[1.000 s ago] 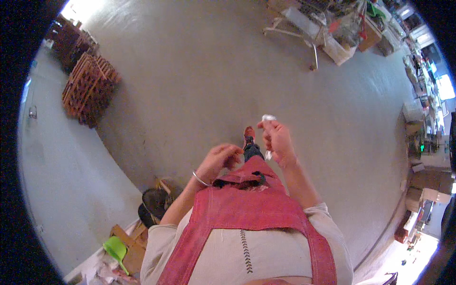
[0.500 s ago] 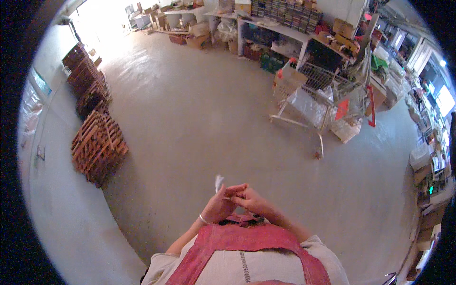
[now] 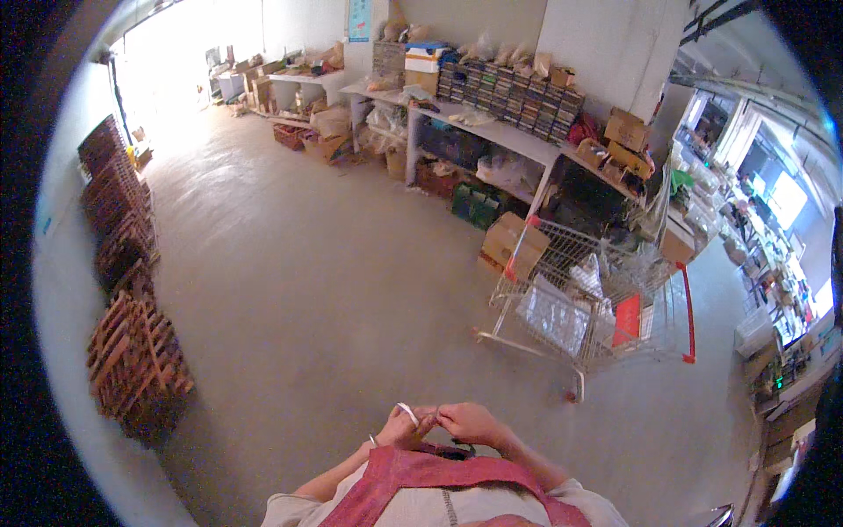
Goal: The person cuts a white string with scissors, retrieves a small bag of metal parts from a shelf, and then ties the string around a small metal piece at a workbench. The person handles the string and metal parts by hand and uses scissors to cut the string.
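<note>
Left hand (image 3: 402, 429): fingers bent in and drawn together, closed on a thin white strip; their tips point toward the other hand.
White strip (image 3: 407, 415): at the left hand, running slantwise over its upper side, one end standing free above the knuckles.
Right hand (image 3: 472, 423): fingers folded, tips meeting those of the left hand; whether they pinch anything between them is too small to tell.
Bangle (image 3: 372, 440): pale, round the left wrist.
Apron (image 3: 457, 471): red, just below both hands, its straps over a cream shirt (image 3: 288, 508).
Floor (image 3: 290, 299): grey and smooth, spreading out beyond the hands.
Shopping cart (image 3: 562, 342): ahead and to the right, well apart from the hands; wire basket, red handle, clear plastic wrapping inside.
Cardboard box (image 3: 512, 247): brown, just beyond the cart's near left corner.
Green crate (image 3: 477, 205): farther back, beside the shelving.
Worktop (image 3: 502, 132): long and pale along the far wall, filled shelves beneath it.
Stacked cases (image 3: 509, 98): thin and dark, in rows at the back of the worktop.
Lattice stacks (image 3: 139, 364): reddish brown, lined up along the left wall.
</note>
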Demonstrator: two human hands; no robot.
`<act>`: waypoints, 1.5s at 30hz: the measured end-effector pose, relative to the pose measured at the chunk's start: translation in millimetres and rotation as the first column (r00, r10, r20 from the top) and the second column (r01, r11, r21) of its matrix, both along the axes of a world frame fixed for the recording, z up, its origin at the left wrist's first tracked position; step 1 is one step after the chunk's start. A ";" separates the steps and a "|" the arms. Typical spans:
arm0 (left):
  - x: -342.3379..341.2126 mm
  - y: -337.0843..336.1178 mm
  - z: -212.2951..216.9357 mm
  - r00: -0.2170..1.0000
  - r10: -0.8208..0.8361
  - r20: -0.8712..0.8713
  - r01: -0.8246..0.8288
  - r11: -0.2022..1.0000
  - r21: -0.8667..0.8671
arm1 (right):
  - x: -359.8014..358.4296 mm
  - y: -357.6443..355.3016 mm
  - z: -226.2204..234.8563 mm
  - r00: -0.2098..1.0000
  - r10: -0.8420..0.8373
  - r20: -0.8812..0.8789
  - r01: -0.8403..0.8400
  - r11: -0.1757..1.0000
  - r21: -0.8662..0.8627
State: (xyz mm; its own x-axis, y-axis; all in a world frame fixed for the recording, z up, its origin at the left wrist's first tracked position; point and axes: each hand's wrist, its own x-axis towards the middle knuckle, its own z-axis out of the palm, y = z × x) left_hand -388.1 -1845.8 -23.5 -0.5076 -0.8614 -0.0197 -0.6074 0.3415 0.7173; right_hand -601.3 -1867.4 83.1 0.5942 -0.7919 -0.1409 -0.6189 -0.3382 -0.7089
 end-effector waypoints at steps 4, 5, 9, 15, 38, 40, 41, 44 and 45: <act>-0.9 -127.9 46.9 0.745 0.342 -0.573 0.022 0.846 0.533 | 21.2 -110.4 19.0 0.972 -0.235 0.009 0.234 0.971 0.042; -2.5 -165.3 79.7 0.715 0.435 -0.547 0.061 0.740 0.670 | 24.7 -137.2 15.1 0.961 -0.276 -0.008 0.275 0.957 0.095; -3.3 -289.9 83.8 0.248 0.728 -0.640 0.616 0.391 0.684 | 33.5 -234.9 -30.8 0.913 -0.370 0.169 0.317 0.908 0.275; 40.7 -468.7 45.9 0.199 0.628 -0.752 0.598 0.530 0.601 | 35.2 -443.5 -29.8 0.889 -0.282 0.361 0.139 0.917 0.375; 78.6 -1122.9 91.6 -0.023 0.752 -0.658 0.790 0.417 0.449 | 71.1 -1064.7 33.1 0.723 -0.609 0.327 0.426 0.765 0.483; 54.4 -1167.3 81.4 0.083 0.738 -0.669 0.841 0.308 0.444 | 68.9 -1108.2 10.2 0.700 -0.631 0.336 0.457 0.756 0.469; 49.9 -1190.1 66.3 0.106 0.742 -0.662 0.880 0.240 0.410 | 68.6 -1129.3 2.1 0.713 -0.599 0.365 0.429 0.784 0.449; 39.6 -1262.3 65.9 0.091 0.631 -0.770 0.804 0.410 0.431 | 67.5 -1191.9 0.3 0.803 -0.475 0.360 0.329 0.857 0.395; 41.2 -1289.3 58.6 0.043 0.682 -0.730 0.815 0.400 0.421 | 65.2 -1213.1 1.1 0.838 -0.425 0.341 0.282 0.874 0.396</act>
